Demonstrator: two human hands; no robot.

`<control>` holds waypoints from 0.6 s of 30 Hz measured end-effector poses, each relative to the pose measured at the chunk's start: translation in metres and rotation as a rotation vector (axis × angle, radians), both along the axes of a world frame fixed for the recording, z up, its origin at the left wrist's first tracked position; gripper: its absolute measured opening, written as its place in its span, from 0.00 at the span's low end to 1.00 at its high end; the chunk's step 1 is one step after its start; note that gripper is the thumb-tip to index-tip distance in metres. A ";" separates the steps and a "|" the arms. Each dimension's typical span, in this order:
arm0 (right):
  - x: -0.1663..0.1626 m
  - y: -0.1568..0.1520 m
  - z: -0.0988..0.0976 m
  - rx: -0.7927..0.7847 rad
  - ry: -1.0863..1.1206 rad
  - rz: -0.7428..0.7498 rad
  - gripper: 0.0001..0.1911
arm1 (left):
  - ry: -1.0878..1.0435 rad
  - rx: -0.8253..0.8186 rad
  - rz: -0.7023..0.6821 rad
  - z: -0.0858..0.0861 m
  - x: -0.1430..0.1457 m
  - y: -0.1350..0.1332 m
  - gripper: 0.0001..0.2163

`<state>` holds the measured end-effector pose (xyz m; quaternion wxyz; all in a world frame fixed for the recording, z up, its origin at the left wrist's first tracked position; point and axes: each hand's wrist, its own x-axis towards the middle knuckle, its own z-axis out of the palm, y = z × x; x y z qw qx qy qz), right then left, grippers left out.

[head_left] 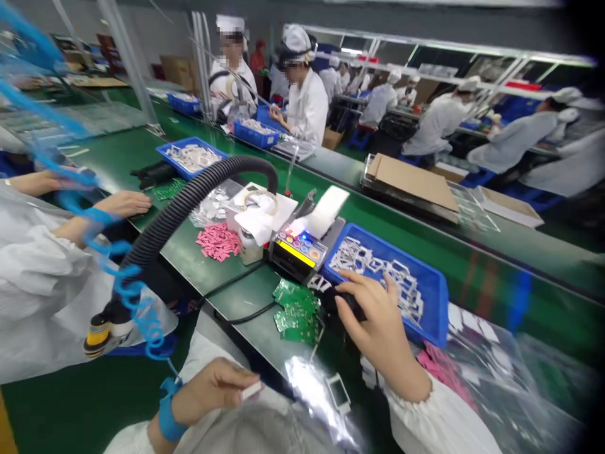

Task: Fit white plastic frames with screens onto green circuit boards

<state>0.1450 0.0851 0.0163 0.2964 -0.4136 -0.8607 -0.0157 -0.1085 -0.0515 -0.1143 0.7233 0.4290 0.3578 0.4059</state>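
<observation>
My left hand point(215, 388) is low by my lap, fingers pinched on a small white piece point(250, 390). A blue strap with a coiled blue cord point(166, 413) circles that wrist. My right hand point(378, 321) rests on the green bench, curled round a small black object point(344, 302) at the near edge of a blue tray point(437, 296) holding several white metal frames. A pile of green circuit boards point(297, 312) lies just left of this hand. One loose white frame point(338, 392) sits on shiny film near the bench edge.
A black corrugated hose point(189, 202) arches over the bench. A lit tester with coloured buttons point(300, 247), pink parts point(218, 241) and a white box stand behind. A neighbour's hands point(120, 205) rest at left. Other white-coated workers sit across the green line.
</observation>
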 end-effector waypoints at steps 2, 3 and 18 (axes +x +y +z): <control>0.008 -0.007 -0.001 -0.028 0.072 -0.083 0.05 | 0.160 0.146 0.072 0.022 0.010 0.011 0.14; 0.011 -0.011 -0.002 -0.043 0.104 -0.117 0.05 | 0.289 0.230 0.077 0.030 0.018 0.016 0.14; -0.036 0.018 0.010 -0.084 -0.354 -0.121 0.27 | 1.136 1.088 0.009 0.008 0.110 0.029 0.12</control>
